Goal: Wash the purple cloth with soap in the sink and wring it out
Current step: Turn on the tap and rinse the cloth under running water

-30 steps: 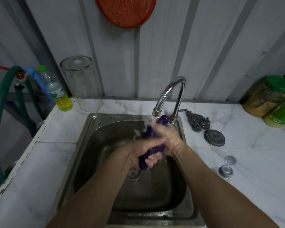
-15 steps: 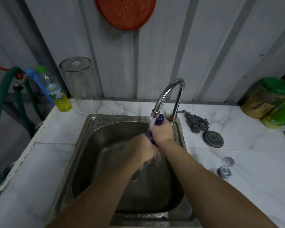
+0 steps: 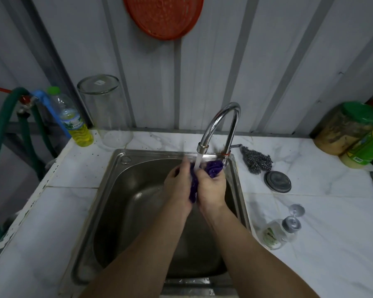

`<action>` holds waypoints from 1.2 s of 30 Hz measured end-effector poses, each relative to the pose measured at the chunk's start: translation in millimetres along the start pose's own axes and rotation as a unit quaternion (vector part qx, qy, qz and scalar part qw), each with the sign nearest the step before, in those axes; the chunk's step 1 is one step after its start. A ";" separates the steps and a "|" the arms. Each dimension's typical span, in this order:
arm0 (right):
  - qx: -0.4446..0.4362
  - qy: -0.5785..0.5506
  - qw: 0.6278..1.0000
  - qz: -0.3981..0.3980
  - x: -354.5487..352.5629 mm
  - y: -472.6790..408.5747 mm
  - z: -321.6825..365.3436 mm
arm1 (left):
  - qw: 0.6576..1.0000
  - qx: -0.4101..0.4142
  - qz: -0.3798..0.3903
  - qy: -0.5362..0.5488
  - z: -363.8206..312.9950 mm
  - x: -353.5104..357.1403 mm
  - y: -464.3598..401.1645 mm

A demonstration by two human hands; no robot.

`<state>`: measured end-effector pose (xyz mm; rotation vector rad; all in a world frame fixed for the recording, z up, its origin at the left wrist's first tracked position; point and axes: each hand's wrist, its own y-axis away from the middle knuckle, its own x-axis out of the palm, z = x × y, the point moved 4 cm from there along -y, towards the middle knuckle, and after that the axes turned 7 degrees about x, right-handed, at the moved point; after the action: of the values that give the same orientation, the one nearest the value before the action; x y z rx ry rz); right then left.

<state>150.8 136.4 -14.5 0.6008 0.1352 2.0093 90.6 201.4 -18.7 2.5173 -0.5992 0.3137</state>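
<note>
The purple cloth (image 3: 212, 168) is bunched between both hands above the steel sink (image 3: 116, 190), right under the running tap (image 3: 219, 125). My left hand (image 3: 179, 186) presses it from the left and my right hand (image 3: 211, 190) grips it from the right. A strip of the cloth shows between the palms, and a wad sticks out past the right fingers. Water streams from the spout onto the cloth. A soap bottle (image 3: 276, 233) lies on its side on the counter right of the sink.
On the marble counter (image 3: 310, 211): steel scourer (image 3: 257, 161), round metal lid (image 3: 277, 181), green-lidded jars (image 3: 351, 130) at the far right. Behind the sink's left corner stand an upturned glass jar (image 3: 106, 110) and a bottle of yellow liquid (image 3: 73, 121). Green hose (image 3: 0, 147) at left.
Both hands have shifted with the cloth under the water stream; the palms now press together side by side, and more of the cloth bulges out beyond the right fingers.
</note>
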 end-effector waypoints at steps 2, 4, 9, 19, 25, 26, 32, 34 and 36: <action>0.004 -0.034 0.999 -0.009 6.6 0.8 2.1 | 0.998 0.002 -0.056 -0.003 -0.4 0.8 -0.7; 0.012 -0.068 0.997 -0.041 8.2 -1.1 4.9 | 0.994 0.025 -0.106 -0.018 -7.3 2.9 0.2; 0.083 -0.087 0.983 -0.141 4.5 -4.1 1.7 | 0.990 0.049 -0.118 -0.055 -17.4 7.6 5.6; 0.282 -0.166 0.943 -0.062 13.5 -6.6 5.7 | 0.990 0.068 -0.012 -0.123 -17.2 -4.9 -2.6; 0.272 -0.155 0.950 -0.009 8.4 -16.7 14.6 | 0.907 0.115 0.265 -0.306 -15.4 -19.5 -5.2; 0.257 -0.132 0.957 -0.004 7.4 -17.4 13.7 | 0.909 0.106 0.273 -0.297 -16.7 -19.7 -6.2; 0.145 -0.034 0.981 0.124 -1.8 -22.2 12.4 | 0.876 0.070 0.284 -0.383 -28.9 -14.5 3.5; 0.122 0.023 0.982 0.141 -5.2 -23.7 11.5 | 0.905 -0.003 0.282 -0.320 -27.2 -13.1 7.4; 0.129 0.046 0.976 0.169 -7.4 -24.5 9.4 | 0.928 -0.100 0.286 -0.216 -24.2 -10.4 13.5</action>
<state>177.5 141.0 -17.3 0.7336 0.3752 2.3712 72.7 207.8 3.9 2.1686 -1.4671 -0.1093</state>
